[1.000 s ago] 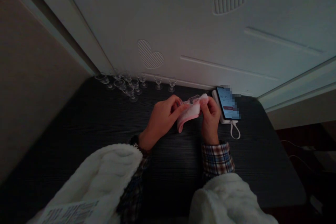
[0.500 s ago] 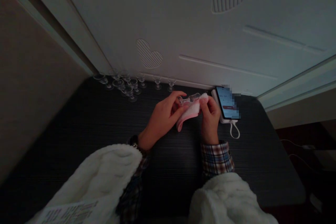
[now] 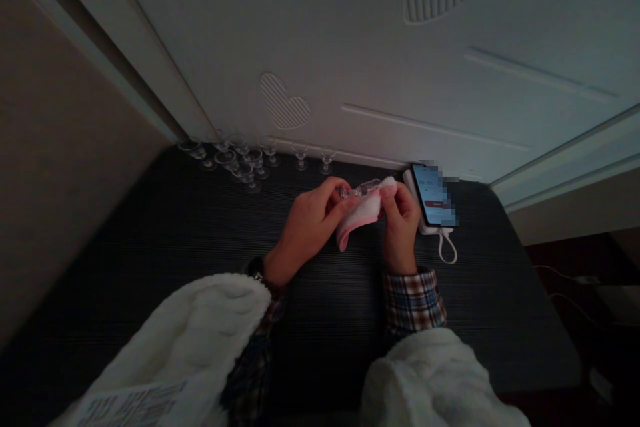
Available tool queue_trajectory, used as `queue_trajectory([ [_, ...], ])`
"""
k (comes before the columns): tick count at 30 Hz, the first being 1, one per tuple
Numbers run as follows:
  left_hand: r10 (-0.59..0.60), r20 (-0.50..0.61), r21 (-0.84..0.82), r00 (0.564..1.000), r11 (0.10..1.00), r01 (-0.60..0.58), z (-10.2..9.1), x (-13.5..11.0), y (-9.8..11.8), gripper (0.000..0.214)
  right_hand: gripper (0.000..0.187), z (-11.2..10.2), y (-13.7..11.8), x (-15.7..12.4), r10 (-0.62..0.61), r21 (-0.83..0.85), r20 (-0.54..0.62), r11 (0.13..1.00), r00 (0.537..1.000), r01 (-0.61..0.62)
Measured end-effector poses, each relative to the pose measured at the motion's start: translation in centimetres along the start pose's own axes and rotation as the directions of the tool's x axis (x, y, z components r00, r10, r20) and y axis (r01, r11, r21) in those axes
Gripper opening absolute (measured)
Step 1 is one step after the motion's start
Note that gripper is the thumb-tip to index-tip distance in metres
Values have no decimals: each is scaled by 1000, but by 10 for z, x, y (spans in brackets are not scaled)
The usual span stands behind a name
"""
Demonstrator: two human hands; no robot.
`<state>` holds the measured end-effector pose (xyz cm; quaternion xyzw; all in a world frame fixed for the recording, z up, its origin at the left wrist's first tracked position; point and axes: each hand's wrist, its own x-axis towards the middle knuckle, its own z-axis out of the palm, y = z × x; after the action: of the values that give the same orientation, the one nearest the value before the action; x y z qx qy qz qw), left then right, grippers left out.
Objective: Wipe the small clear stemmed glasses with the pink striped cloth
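Observation:
A small clear stemmed glass point(image 3: 367, 187) lies sideways between my hands, above the dark table. My left hand point(image 3: 315, 220) pinches its foot end between thumb and fingers. My right hand point(image 3: 401, 217) grips a pink and white fluffy cloth point(image 3: 363, 212) at the glass's bowl end. Part of the cloth is pressed at the rim, and the rest drapes below the glass toward my left thumb. My right fingertips are partly hidden behind the cloth.
Several small stemmed glasses point(image 3: 245, 175) stand along the back left of the dark table point(image 3: 320, 347), against a white panel point(image 3: 350, 47). Right of my hands, a phone point(image 3: 434, 197) rests on a white block with a looped white cable point(image 3: 449, 248).
My left fingers have curled slightly closer around the foot of the glass. The cloth and my right hand hold nearly the same position.

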<state>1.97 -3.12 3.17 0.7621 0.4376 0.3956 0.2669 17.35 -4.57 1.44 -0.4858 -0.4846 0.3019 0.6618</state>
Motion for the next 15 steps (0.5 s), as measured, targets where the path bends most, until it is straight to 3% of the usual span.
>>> queue_trajectory([
  [7,-15,8,22,1000,1000,14,-1,0,1,28,27,1,0,0,2,-2,-10,1000,1000,-2],
  [15,5,-10,-83,1000,997,-6,2,-1,-1,30,26,-1,2,1,-2,-11,-5,1000,1000,1],
])
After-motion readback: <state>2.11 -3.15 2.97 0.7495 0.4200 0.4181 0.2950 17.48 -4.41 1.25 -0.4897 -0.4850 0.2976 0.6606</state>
